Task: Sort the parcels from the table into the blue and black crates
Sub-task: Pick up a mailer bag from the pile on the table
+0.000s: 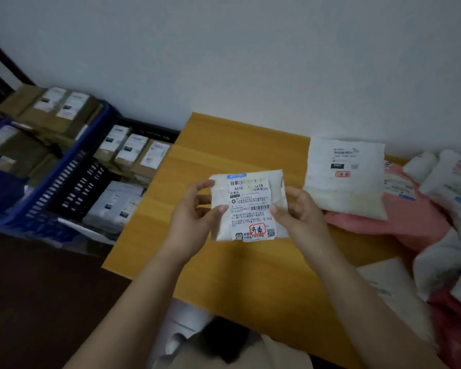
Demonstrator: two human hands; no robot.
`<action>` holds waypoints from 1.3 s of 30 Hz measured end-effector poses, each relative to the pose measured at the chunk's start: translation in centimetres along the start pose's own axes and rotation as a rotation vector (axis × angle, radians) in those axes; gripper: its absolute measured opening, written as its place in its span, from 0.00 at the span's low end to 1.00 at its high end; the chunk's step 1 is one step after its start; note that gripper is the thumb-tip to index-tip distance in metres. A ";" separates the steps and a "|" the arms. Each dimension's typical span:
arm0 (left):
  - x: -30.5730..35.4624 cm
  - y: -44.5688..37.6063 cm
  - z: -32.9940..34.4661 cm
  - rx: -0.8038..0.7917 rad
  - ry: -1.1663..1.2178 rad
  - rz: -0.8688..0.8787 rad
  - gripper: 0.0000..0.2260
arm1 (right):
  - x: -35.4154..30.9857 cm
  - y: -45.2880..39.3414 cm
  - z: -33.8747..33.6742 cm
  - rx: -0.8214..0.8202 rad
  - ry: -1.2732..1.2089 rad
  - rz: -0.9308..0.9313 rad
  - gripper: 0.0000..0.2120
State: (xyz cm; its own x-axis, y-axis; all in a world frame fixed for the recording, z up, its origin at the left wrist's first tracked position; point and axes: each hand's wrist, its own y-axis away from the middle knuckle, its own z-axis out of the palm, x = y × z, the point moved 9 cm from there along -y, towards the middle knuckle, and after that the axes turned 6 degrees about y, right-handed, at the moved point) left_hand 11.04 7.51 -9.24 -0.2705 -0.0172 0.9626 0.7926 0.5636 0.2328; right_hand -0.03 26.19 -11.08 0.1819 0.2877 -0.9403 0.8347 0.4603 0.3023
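Parcels fill the blue plastic crate (72, 166) and black slatted crate (91, 182) far left; your left hand (194, 219) and right hand (298, 217) pinch a small white labelled mailer (248, 206), with a soft pile of white and pink bags (410, 209) left at right.

Both forearms extend from the lower frame toward centre. Left hand (190, 222) and right hand (300, 213) are raised at centre frame, palms facing each other, fingers curled, thumbs pinching a white parcel (248, 206) between them.

Two crates (72, 179) sit left of the desk (224, 145), holding parcels. More parcels (383, 198) are piled along the desk's right edge.
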 end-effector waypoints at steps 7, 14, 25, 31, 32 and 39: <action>-3.7 2.9 -17.6 0.074 -0.023 0.039 0.15 | -2.1 3.3 17.5 -0.115 0.189 -0.152 0.26; -6.6 5.3 -31.4 0.149 -0.016 0.009 0.19 | -3.0 4.6 31.5 -0.266 0.308 -0.200 0.26; -11.2 1.3 -45.5 0.292 0.005 -0.045 0.21 | -4.5 -2.0 47.7 -0.417 0.470 -0.247 0.24; -11.9 -4.6 -53.5 0.316 -0.078 -0.062 0.21 | -5.2 -8.4 55.9 -0.438 0.485 -0.204 0.26; -11.9 -5.7 -55.1 0.328 -0.082 -0.065 0.21 | -5.8 -9.4 57.5 -0.449 0.488 -0.197 0.27; -13.7 -11.3 -64.4 0.415 -0.098 -0.162 0.20 | -9.1 -15.1 68.5 -0.597 0.661 -0.241 0.27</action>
State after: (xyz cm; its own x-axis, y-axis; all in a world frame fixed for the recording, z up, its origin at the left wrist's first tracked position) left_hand 40.98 -51.78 -16.16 -0.4389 -0.0654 0.8962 0.4554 0.8436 0.2846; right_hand 21.36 -40.94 -17.77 -0.4494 0.4644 -0.7631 0.3714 0.8741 0.3132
